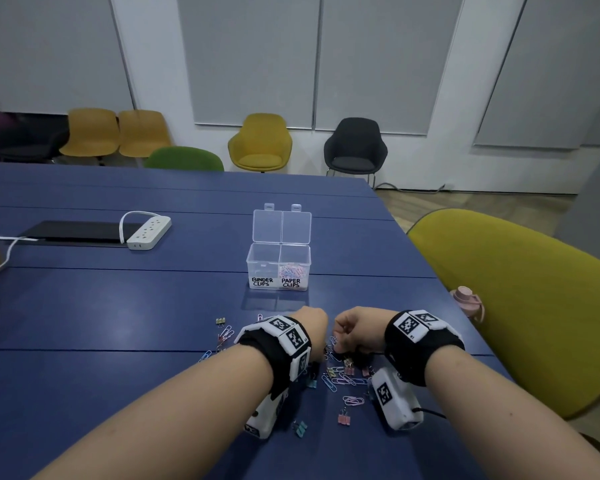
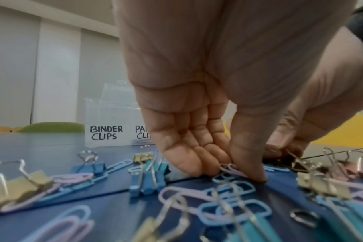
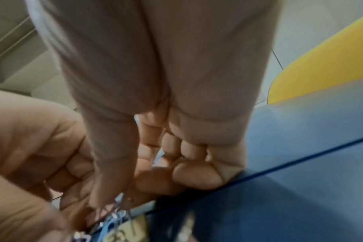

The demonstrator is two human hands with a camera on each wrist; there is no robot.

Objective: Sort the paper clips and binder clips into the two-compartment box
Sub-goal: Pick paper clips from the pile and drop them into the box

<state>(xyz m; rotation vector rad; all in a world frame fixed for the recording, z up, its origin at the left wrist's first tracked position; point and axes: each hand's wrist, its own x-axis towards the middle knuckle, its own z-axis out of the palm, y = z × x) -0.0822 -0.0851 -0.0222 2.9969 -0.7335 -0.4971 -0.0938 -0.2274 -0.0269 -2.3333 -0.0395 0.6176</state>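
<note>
Grip first: pinched a lilac paper clip (image 2: 231, 168) between thumb and fingertips of the left hand (image 2: 218, 81), drawn together on it and pressed down against the blue table (image 2: 41, 147). Nipped a clip with silver wire (image 3: 122, 203) between thumb and forefinger of the right hand (image 3: 166, 81), other fingers curled into the palm; could not tell through the blur whether paper clip or binder clip. Kept both hands close side by side, low over the loose pile (image 1: 340, 375) of mixed clips at the near edge of the table, with a blue binder clip (image 2: 149, 178) and a gold binder clip (image 2: 323, 186) lying just beside the left fingers. Found the two-compartment box (image 1: 262, 281) farther back, well apart from the pile, lids open, with pastel paper clips (image 1: 291, 271) already in the compartment marked PAPER CLIPS, on the right as seen from the head; could not make out anything in the one marked BINDER CLIPS. Judged the step as picking from the pile, sorting partly done with many clips left. Judged the next move to call for lifting each clip free of its tangled neighbours, then carrying it forward to the matching label. Got the lids, the box contents and the pile's spread from the head view alone; got the left pinch only from the left wrist view, hidden from above by the hand's back; got the silver wire only from the right wrist view.
</note>
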